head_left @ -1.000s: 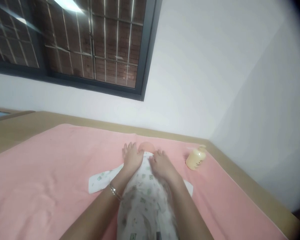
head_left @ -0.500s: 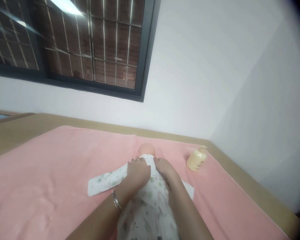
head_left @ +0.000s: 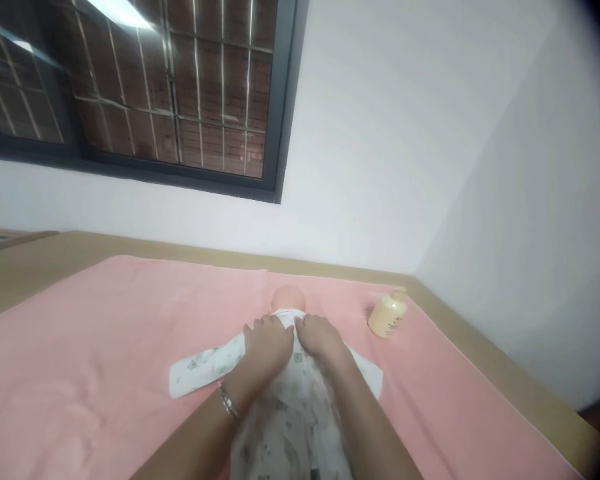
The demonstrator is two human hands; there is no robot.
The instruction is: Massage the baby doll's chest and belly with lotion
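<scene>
A baby doll [head_left: 288, 298] with a smooth head lies on a pink cloth, its face not visible. It wears a white baby gown [head_left: 300, 407] with a small green print, the sleeves spread to both sides. My left hand [head_left: 270, 341] is curled over the gown's upper left part, thumb beside the neckline. Close by on the right, my right hand [head_left: 323, 337] is closed at the neckline, with its fingertips on the fabric. Both sets of fingers appear to grip the gown. My forearms hide part of the sleeves.
A pale yellow pump bottle [head_left: 387, 315] stands to the right on the pink cloth [head_left: 105, 333]. The cloth covers a wooden-edged surface [head_left: 450, 340] against a white wall [head_left: 370, 167]. A barred window [head_left: 180, 93] is at the upper left.
My right hand has moved slightly inward, so the two hands are closer together at the neckline. The view has shifted a little. The bottle stays in place.
</scene>
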